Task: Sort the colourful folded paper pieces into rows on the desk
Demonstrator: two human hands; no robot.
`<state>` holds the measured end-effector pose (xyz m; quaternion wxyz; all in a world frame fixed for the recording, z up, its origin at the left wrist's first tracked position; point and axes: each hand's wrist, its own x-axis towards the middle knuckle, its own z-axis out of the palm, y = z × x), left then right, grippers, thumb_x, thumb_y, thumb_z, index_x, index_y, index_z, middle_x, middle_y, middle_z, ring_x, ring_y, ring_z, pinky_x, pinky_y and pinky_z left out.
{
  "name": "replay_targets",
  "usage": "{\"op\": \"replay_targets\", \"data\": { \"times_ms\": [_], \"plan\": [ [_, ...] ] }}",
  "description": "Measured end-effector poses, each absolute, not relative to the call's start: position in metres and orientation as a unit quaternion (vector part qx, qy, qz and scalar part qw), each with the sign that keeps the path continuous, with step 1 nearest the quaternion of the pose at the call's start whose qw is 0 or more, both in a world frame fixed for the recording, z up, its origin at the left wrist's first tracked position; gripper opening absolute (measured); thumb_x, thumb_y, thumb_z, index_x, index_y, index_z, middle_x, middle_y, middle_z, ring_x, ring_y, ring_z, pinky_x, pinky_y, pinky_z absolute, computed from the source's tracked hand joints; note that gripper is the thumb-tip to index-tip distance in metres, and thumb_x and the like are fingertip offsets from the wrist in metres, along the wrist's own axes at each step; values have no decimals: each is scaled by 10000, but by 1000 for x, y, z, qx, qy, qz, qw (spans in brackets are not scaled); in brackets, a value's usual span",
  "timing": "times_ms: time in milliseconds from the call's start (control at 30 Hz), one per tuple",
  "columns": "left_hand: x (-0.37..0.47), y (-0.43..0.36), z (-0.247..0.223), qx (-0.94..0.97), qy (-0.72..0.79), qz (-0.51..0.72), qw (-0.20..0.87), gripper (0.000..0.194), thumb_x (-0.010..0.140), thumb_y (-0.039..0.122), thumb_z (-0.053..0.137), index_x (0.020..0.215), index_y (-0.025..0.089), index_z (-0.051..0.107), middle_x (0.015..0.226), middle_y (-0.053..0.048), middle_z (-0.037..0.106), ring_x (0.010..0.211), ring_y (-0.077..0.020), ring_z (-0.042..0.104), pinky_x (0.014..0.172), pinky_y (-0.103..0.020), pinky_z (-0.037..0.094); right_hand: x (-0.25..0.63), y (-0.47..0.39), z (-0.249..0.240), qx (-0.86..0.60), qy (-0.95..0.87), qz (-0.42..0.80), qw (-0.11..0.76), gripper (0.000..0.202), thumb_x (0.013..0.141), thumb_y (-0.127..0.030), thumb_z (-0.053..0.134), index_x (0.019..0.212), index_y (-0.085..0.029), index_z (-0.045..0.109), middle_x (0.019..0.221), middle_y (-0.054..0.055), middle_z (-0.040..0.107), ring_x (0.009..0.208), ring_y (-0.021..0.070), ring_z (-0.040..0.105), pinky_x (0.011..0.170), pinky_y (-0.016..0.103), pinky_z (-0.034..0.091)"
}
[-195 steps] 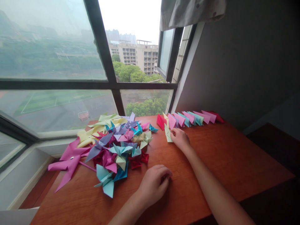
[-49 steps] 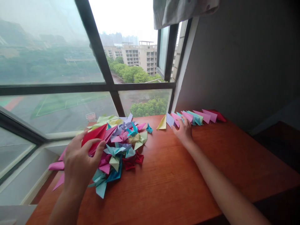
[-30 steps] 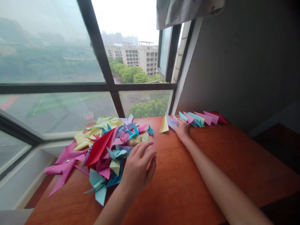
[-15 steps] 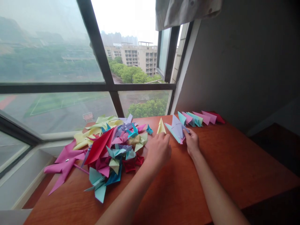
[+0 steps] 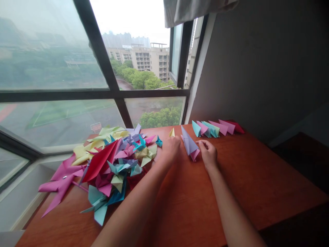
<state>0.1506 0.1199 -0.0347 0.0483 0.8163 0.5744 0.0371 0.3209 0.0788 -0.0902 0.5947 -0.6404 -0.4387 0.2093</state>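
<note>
My left hand (image 5: 170,148) is closed at the yellow paper plane (image 5: 171,132), whose tip sticks out beyond my knuckles; the fingers are mostly hidden behind the hand. Just to the right, a purple paper plane (image 5: 188,140) with a pink part at its near end stands on the wooden table (image 5: 190,195). Beside that plane is my right hand (image 5: 208,152), thumb and forefinger pinched together with nothing visible between them. Farther back on the right, several folded paper planes (image 5: 210,129) in blue, pink and red stand in a slanting row.
A heap of origami (image 5: 123,151) in many colours covers the table's left side. A pink pinwheel (image 5: 60,181) hangs over the left edge, and a large red folded paper (image 5: 102,161) leans on the heap. Window frames (image 5: 97,95) rise behind, a grey wall (image 5: 257,68) to the right.
My right hand has let go of the purple paper plane, which now stands on the table. My left hand has moved farther over the yellow plane. The view has shifted slightly to the right.
</note>
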Motion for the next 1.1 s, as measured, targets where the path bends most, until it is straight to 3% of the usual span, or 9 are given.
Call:
{"op": "replay_targets", "data": {
  "times_ms": [167,333,467,600,800,967,1100],
  "plan": [
    [142,121,-32,805,589,33,60,370,939,348,611,1253,155,577,1248,-107,608,1055,-230,632,882,-439,553,314,74,-84,-630,-486,208,569,334,832,-475,577,895,-184,727,973,88,747,922,246,680,821,348,523],
    [135,124,-28,796,598,66,64,365,940,357,610,1246,161,580,1231,-95,616,1037,-221,638,870,-434,559,306,71,-80,-610,-540,204,543,339,784,-435,635,998,-183,713,1064,108,707,931,237,665,757,324,557],
    [131,125,-21,787,603,115,68,214,974,205,501,1118,138,644,1068,-128,697,968,-237,680,853,-391,541,303,68,-76,-599,-589,188,509,390,811,-422,616,1124,-197,674,1147,110,674,967,232,661,768,317,570],
    [121,121,-7,773,604,176,79,282,901,81,458,1073,139,673,1040,-176,727,1005,-289,690,868,-376,511,304,67,-76,-596,-607,186,492,392,845,-415,579,1160,-193,654,1175,110,663,934,213,672,758,299,571],
    [99,99,11,748,581,287,139,402,841,112,528,1222,171,639,1087,-121,736,1026,-258,680,906,-344,502,307,72,-86,-617,-602,164,479,347,828,-325,539,1108,-174,678,1127,115,684,868,213,674,737,314,570],
    [85,73,12,722,543,352,245,427,820,198,542,1236,158,631,962,-71,742,783,-185,698,693,-274,546,309,74,-91,-625,-606,149,468,328,782,-242,502,1023,-166,711,1082,114,706,967,241,663,892,365,533],
    [78,51,13,604,465,398,510,411,781,349,640,1132,139,684,874,-63,724,688,-141,663,546,-191,480,309,73,-91,-630,-611,149,456,325,784,-253,506,1012,-185,726,1076,104,722,970,245,669,900,375,522]
  ]
}}
